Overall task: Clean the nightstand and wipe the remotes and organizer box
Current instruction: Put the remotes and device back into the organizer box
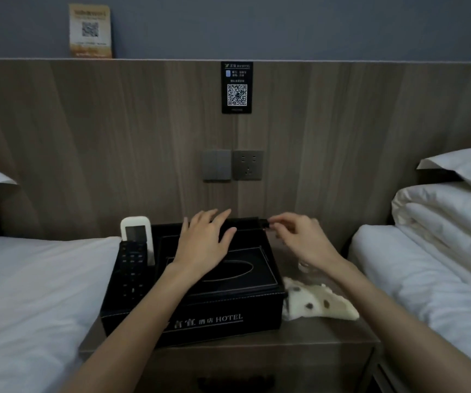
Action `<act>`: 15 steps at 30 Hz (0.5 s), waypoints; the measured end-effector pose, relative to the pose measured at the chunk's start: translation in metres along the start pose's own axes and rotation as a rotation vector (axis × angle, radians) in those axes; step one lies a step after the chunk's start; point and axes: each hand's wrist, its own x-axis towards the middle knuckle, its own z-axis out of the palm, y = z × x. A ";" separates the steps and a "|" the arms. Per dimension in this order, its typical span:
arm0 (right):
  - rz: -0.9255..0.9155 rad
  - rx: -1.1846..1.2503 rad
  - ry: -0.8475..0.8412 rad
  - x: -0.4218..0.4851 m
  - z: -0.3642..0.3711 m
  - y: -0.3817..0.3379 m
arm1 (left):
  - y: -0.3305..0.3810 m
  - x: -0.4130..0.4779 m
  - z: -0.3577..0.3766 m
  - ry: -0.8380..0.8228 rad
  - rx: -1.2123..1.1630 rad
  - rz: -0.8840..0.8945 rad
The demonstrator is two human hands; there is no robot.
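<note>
A black organizer box (223,321) with a hotel logo and a tissue slot stands on the wooden nightstand (322,336). Its left compartment holds a white remote (136,224) and a black remote (132,269), both upright. My left hand (203,245) rests flat on the box's top with the fingers straight, reaching toward the back rim. My right hand (303,239) pinches a small black item (263,224) at the box's back right corner; what it is cannot be made out. A cream cloth with dark dots (316,303) lies crumpled on the nightstand, right of the box.
White beds flank the nightstand: one bed (30,293) on the left, another (427,279) with a folded duvet on the right. A wood headboard panel behind carries switches, a socket (247,165) and a QR sign (236,87). Something clear and glassy (303,266) sits under my right wrist.
</note>
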 end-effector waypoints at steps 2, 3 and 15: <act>0.006 -0.045 -0.001 0.024 -0.003 0.004 | -0.004 0.009 0.001 0.014 0.042 0.008; 0.009 -0.077 -0.021 0.038 -0.002 0.006 | -0.006 0.013 0.002 0.026 0.057 0.017; 0.222 -0.373 -0.333 0.182 0.098 0.078 | -0.020 0.020 0.029 0.311 0.218 0.118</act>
